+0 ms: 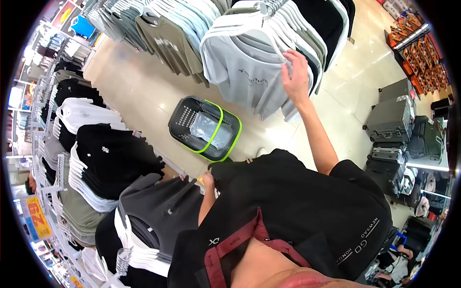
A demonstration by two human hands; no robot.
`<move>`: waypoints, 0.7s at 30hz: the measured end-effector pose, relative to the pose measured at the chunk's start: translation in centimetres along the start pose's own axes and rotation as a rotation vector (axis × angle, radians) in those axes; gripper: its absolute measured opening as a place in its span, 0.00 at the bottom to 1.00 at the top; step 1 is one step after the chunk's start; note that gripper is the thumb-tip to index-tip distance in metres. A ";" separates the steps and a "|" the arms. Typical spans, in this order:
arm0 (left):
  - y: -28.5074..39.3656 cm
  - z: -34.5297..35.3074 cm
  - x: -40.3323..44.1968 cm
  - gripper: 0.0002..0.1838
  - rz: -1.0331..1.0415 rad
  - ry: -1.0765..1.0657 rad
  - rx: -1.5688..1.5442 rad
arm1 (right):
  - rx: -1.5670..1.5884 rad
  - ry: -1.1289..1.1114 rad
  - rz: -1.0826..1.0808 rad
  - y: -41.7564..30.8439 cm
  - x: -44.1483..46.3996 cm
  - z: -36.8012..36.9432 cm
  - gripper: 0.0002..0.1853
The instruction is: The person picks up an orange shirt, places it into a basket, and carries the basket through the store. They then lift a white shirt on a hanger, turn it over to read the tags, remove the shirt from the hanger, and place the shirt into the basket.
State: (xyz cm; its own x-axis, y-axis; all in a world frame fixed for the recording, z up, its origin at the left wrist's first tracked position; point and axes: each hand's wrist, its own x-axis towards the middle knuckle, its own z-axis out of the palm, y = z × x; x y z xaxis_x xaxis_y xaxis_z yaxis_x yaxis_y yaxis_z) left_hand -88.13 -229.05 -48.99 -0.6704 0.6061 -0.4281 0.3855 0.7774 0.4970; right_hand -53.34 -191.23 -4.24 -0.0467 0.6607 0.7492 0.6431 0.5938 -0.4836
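Up at the rack, my right hand touches the shoulder of a light grey shirt that hangs on a white hanger; its fingers are bent, and whether they grip the cloth or hanger is unclear. My left hand is low beside my body, near a dark grey shirt; its fingers are curled, and what they hold is too small to make out. A dark basket with green handles stands on the floor between the racks, with a plastic-wrapped item inside.
Racks of black shirts and white shirts line the left. Brown shirts hang at the top. Grey suitcases and an orange-black display stand on the right. Another person is partly visible at lower right.
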 end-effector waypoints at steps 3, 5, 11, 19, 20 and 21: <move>1.5 -2.4 -2.1 0.18 -0.039 -0.160 -0.176 | 0.112 -0.219 0.241 3.1 -2.7 -1.9 0.17; 2.5 -2.2 -3.0 0.16 -0.232 -0.434 -0.237 | 0.063 -0.250 0.232 3.4 -4.0 -2.3 0.19; 1.6 3.2 -5.7 0.16 0.164 -0.486 0.199 | 0.104 -0.326 0.387 3.2 -4.3 -1.9 0.19; 4.6 1.7 -5.2 0.17 0.190 -0.365 0.089 | 0.315 -0.536 0.421 5.0 -4.1 -1.3 0.19; 4.4 1.4 -4.9 0.17 0.246 -0.416 0.140 | 0.341 -0.541 0.452 4.3 -3.8 -1.9 0.19; 4.3 1.4 -4.6 0.17 0.250 -0.443 0.189 | 0.357 -0.548 0.463 3.6 -3.5 -2.7 0.19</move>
State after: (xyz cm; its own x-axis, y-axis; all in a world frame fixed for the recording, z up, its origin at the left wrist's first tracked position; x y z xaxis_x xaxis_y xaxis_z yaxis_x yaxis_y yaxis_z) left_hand -82.54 -228.25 -45.92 -0.2277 0.7575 -0.6118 0.6336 0.5924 0.4976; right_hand -48.82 -192.60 -7.38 -0.2637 0.9525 0.1527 0.4103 0.2540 -0.8759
